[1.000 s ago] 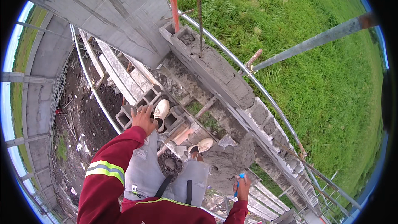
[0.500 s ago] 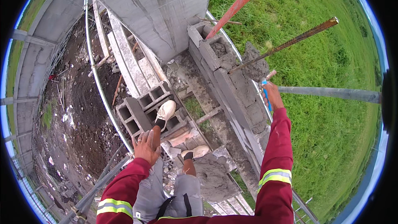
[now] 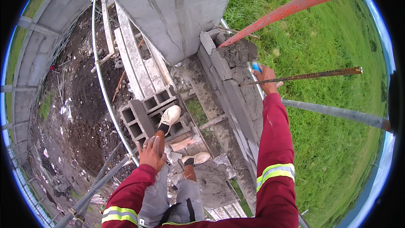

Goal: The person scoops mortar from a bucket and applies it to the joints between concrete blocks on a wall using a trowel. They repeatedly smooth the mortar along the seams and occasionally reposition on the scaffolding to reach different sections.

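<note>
My right hand [image 3: 265, 79] is closed round the blue handle of a mason's trowel [image 3: 255, 66], behind a rusty reinforcing bar [image 3: 301, 76]. Grey mortar [image 3: 241, 55] lies around the trowel's blade and hides most of it, at the far end of the block wall [image 3: 219, 65]. Beside it, a red pipe or post [image 3: 291, 10] rises from a block cavity. Bent at my left knee, my left leg carries my left hand [image 3: 152, 153], which lies on it with fingers stretched and nothing held.
Hollow concrete blocks [image 3: 137, 120] sit under my raised left foot [image 3: 170, 115]. A heap of wet mortar [image 3: 213, 181] lies by my other foot. A concrete column [image 3: 168, 12] stands ahead. Metal pipes [image 3: 99, 71] run along the left, above bare soil; grass spreads on the right.
My right hand has moved farther along the wall, taking the trowel from beyond its outer edge to the far block cavities. The view has shifted slightly. My left hand stays on my leg.
</note>
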Tool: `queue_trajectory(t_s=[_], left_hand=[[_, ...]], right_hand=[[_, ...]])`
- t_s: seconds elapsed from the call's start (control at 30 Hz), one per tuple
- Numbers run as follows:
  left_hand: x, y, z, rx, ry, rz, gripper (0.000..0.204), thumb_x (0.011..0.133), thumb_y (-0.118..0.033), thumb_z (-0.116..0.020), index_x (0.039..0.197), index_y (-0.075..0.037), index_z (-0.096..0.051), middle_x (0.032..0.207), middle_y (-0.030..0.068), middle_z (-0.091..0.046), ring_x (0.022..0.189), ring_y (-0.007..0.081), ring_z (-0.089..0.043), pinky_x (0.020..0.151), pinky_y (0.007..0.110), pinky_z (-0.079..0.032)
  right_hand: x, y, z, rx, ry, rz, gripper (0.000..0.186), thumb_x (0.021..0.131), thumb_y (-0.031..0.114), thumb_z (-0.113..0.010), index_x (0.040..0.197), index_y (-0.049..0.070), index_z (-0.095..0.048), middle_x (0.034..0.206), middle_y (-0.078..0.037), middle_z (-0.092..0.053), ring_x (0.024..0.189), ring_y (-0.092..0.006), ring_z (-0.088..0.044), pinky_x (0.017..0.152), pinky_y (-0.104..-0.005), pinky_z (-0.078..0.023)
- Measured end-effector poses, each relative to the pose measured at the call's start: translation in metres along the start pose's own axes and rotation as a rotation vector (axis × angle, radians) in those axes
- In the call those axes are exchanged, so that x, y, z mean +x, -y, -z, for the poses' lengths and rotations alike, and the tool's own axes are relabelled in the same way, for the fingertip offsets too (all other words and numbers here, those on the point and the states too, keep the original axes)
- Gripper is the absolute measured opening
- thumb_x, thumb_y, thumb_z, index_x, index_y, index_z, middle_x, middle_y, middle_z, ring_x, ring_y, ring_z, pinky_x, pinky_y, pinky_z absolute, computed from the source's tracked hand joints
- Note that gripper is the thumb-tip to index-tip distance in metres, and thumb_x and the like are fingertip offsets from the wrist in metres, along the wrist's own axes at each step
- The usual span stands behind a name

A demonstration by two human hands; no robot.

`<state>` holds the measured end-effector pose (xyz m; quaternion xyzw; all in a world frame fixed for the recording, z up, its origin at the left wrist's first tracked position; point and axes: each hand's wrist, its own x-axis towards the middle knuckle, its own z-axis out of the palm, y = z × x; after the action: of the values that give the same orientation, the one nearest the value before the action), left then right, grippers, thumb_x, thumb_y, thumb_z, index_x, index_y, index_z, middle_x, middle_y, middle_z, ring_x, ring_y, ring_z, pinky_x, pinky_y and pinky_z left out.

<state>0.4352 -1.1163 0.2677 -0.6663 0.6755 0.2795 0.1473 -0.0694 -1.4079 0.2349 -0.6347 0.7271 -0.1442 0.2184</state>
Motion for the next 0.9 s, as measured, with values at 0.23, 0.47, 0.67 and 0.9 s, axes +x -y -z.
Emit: queue_trajectory(t_s=[0.23,0.47,0.67,0.9], left_hand=[[0.01,-0.001,0.009,-0.015,0.022,-0.021,0.089,0.087,-0.041,-0.071,0.163,-0.008,-0.037,0.161,0.0147,-0.044,0.154,0.037,-0.035,0.128,0.068,-0.008],[0.014,0.003,0.012,0.03,-0.026,-0.07,0.087,0.088,-0.04,-0.071,0.162,-0.009,-0.037,0.161,0.0145,-0.044,0.151,0.0387,-0.04,0.128,0.068,-0.009],[0.019,0.007,0.015,0.012,0.012,-0.046,0.086,0.089,-0.04,-0.069,0.162,-0.008,-0.037,0.162,0.0139,-0.044,0.153,0.0373,-0.037,0.126,0.07,-0.008],[0.021,0.005,0.018,0.006,0.003,-0.063,0.085,0.089,-0.041,-0.068,0.162,-0.007,-0.038,0.162,0.0139,-0.044,0.154,0.0377,-0.035,0.126,0.071,-0.008]], right_hand=[[-0.031,-0.019,-0.006,0.119,-0.046,-0.026,0.045,0.092,0.031,-0.074,0.123,-0.001,-0.073,0.093,-0.028,-0.072,0.089,-0.0439,-0.071,0.08,-0.0485,-0.053],[-0.066,-0.033,-0.017,0.268,-0.044,-0.283,0.032,0.094,0.03,-0.075,0.104,0.0,-0.072,0.077,-0.016,-0.069,0.057,-0.0321,-0.063,0.054,-0.0438,-0.048],[-0.108,-0.042,0.003,0.978,0.114,-0.765,0.03,0.098,0.03,-0.076,0.115,0.006,-0.069,0.072,-0.002,-0.063,0.049,-0.009,-0.055,0.039,-0.0246,-0.041],[-0.058,-0.042,-0.019,1.071,0.229,-0.741,0.027,0.099,0.027,-0.075,0.116,0.007,-0.066,0.072,-0.003,-0.063,0.049,-0.0104,-0.055,0.039,-0.0265,-0.042]])
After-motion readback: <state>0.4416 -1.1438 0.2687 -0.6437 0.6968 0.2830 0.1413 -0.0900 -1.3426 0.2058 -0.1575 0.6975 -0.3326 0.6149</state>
